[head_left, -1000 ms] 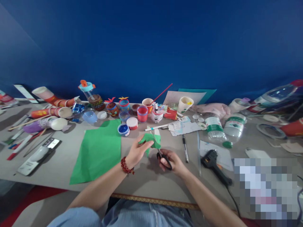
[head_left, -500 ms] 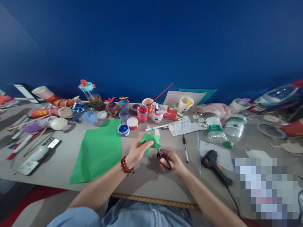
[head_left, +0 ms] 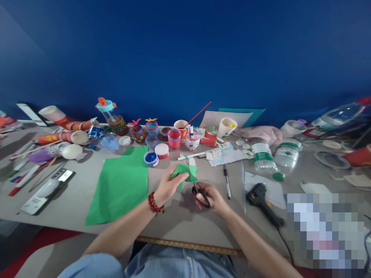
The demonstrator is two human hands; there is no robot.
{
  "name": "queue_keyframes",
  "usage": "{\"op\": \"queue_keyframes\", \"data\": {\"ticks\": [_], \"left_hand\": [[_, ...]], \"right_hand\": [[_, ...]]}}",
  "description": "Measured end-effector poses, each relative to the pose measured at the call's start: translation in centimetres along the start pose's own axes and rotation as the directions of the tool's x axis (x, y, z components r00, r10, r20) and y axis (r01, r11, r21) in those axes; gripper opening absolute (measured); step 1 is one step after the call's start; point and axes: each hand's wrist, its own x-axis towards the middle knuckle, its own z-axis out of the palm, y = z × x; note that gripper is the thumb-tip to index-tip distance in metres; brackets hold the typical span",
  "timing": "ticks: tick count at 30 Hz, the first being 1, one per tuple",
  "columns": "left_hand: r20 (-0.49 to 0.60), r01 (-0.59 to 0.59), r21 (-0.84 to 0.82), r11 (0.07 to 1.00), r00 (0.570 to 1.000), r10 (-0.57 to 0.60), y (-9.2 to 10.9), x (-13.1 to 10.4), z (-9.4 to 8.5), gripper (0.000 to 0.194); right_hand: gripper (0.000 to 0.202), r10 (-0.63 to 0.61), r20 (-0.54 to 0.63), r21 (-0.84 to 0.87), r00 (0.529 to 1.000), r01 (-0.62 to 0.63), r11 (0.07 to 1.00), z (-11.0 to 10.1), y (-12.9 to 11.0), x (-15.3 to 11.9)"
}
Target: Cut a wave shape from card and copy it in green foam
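A small piece of green paper (head_left: 183, 170) is pinched between the thumb and fingers of my left hand (head_left: 169, 185), which wears a red bead bracelet. My right hand (head_left: 209, 197) is closed around the black handles of a pair of scissors (head_left: 202, 196). The scissor blades point up and to the left and meet the green piece. A large green sheet (head_left: 121, 189) lies flat on the table to the left of my hands. Just beyond them are an open pot of blue paint (head_left: 151, 158) and a white marker (head_left: 191, 155).
Painted cups (head_left: 138, 134) and paint pots (head_left: 174, 139) line the back. A black pen (head_left: 227, 181) and a glue gun (head_left: 265, 204) lie right, near plastic bottles (head_left: 262, 156). Paper cups (head_left: 62, 137), markers and a phone-like object (head_left: 48, 191) lie left.
The green piece has shifted very slightly to the right in my left hand. Both hands keep nearly the same place and hold.
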Motion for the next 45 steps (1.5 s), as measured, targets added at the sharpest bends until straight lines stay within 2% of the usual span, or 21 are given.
{"op": "queue_keyframes", "data": {"ticks": [25,45], "left_hand": [[0.021,-0.014,0.009,1.0,1.0,0.014,-0.11,0.07,0.1,0.019],[0.006,0.006,-0.053,0.999,1.0,-0.006,-0.06,0.02,0.27,0.019]], "right_hand": [[0.053,-0.059,-0.001,-0.032,0.998,0.059,0.998,-0.02,0.64,0.02],[0.051,-0.03,-0.08,-0.043,0.996,0.027,0.999,0.47,0.89,0.04]]}}
